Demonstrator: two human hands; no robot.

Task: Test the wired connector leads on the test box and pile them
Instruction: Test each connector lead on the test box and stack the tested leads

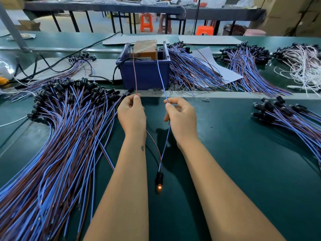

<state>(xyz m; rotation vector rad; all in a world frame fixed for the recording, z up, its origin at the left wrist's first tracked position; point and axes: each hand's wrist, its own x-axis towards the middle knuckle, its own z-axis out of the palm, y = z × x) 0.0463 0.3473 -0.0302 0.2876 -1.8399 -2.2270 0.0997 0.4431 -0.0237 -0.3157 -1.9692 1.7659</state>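
Left hand [132, 114] pinching brown wire [134, 75] between thumb and fingers, other fingers curled; right hand [180, 115] pinching blue wire [161, 79] the same way. Both wires run up from the pinch points to the test box [145, 49] seated in a blue bin [145, 73] at the far edge of the green worktop [243, 162]. Below the hands, same two wires converge between the forearms into a black connector [159, 177] hanging just above or on the worktop, cannot tell which. Small lamp [159, 187] at connector tip glowing orange. Large pile of blue-and-brown leads [60, 136] on worktop left of left forearm, black ends toward far side. Smaller pile [284, 115] at right. Further bundles [191, 70] beside bin, right side.
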